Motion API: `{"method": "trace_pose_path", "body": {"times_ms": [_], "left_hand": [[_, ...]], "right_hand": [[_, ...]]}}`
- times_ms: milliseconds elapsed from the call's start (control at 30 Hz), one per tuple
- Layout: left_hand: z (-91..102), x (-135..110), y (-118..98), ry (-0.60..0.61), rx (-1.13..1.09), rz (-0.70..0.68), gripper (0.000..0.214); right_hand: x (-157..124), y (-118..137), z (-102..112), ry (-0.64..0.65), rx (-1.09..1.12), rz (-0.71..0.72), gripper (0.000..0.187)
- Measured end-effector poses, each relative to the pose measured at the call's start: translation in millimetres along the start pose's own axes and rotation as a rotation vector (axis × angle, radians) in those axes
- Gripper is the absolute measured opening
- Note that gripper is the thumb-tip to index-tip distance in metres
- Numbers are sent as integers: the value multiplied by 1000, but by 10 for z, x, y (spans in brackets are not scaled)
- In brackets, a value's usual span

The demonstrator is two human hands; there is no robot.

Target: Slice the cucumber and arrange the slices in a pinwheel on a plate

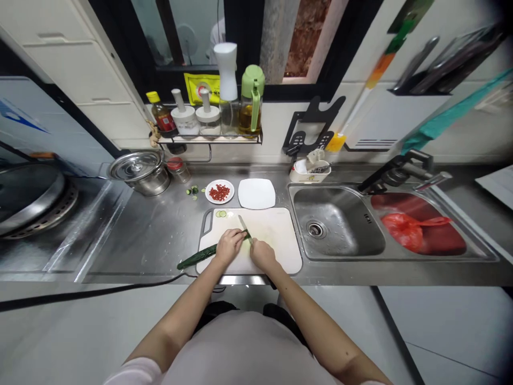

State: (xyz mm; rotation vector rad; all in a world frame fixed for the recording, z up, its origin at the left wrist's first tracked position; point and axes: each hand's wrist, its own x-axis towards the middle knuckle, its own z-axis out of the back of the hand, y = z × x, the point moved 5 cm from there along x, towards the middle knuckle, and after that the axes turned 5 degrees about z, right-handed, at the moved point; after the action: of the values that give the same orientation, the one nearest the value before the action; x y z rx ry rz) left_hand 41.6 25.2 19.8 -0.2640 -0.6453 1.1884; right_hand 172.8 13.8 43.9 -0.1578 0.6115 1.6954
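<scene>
A long green cucumber [199,257] lies slantwise over the left part of a white cutting board [282,235], its far left end past the board's edge. My left hand [229,246] is closed over the cucumber near its right end. In my right hand [263,254] is the handle of a knife [243,223], its blade pointing up and left beside the cut end, close to my left fingertips. A few pale cucumber slices [220,214] rest at the board's top left.
Behind the board stand a plate of chopped red pieces [219,192] and a white square plate [257,193]. Green scraps [193,190] lie left of them. To the right is a double sink [336,224] with a red bag [409,231]. A lidded steel pot [140,172] stands left.
</scene>
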Motion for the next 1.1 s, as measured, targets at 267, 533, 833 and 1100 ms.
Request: {"method": "trace_pose_path", "body": {"times_ms": [267,533,833,1100], "left_hand": [[-18,1,14,-39,-20,-7,23],[-21,-7,31,-42,-17,-7,22],[22,-11,-20,-27,-11,16,25],[54,20,-38,26,37,100,22]], "right_hand": [[11,17,43,58,-14,-7,34],[162,72,78,31,-1,-5,34],[80,46,67,16,-2,1,34],[-60,-132,99,46,30,-10,32]]}}
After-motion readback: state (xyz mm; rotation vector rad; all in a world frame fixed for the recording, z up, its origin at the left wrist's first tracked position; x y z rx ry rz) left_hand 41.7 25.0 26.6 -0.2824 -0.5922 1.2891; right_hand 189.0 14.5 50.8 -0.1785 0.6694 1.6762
